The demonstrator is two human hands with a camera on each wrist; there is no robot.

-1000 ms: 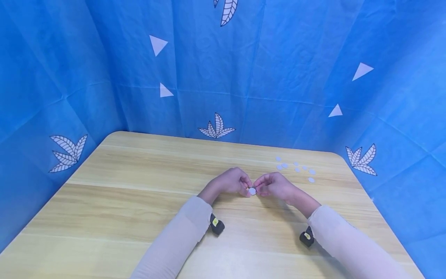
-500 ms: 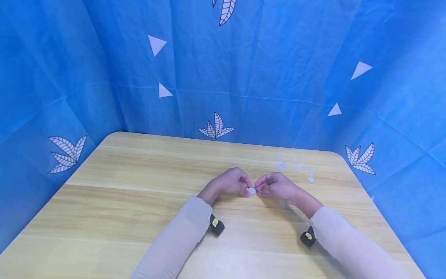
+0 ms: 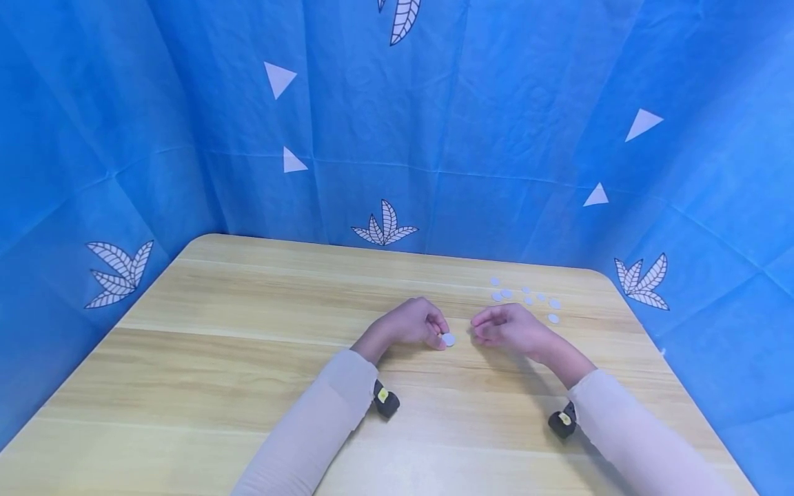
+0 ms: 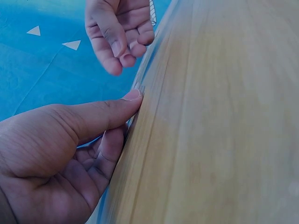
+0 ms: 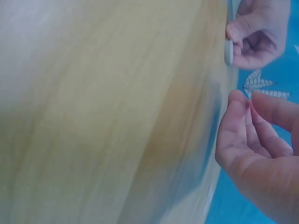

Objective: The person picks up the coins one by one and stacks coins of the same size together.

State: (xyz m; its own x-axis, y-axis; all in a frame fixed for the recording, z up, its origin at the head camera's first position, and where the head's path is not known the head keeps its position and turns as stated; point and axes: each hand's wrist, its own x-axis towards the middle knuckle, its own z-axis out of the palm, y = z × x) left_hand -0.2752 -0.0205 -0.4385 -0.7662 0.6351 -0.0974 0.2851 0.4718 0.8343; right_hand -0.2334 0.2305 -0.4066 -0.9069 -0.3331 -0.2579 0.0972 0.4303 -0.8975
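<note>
My left hand (image 3: 409, 324) pinches a small white round disc (image 3: 448, 339) between thumb and fingers, low over the table. From the right wrist view the disc (image 5: 229, 52) appears edge-on and fairly thick, standing out past the left fingertips. A short gap to the right, my right hand (image 3: 505, 326) hovers with loosely bent fingers and nothing visible in them. Its thumb and index fingertip come close together in the right wrist view.
Several flat white discs (image 3: 506, 293) lie scattered toward the far right of the wooden table (image 3: 248, 372). A blue curtain (image 3: 372, 124) with leaf and triangle prints hangs around the back and sides.
The right hand has drawn away from the disc toward the right, and its fingers have loosened. The left hand still holds the disc in the same spot.
</note>
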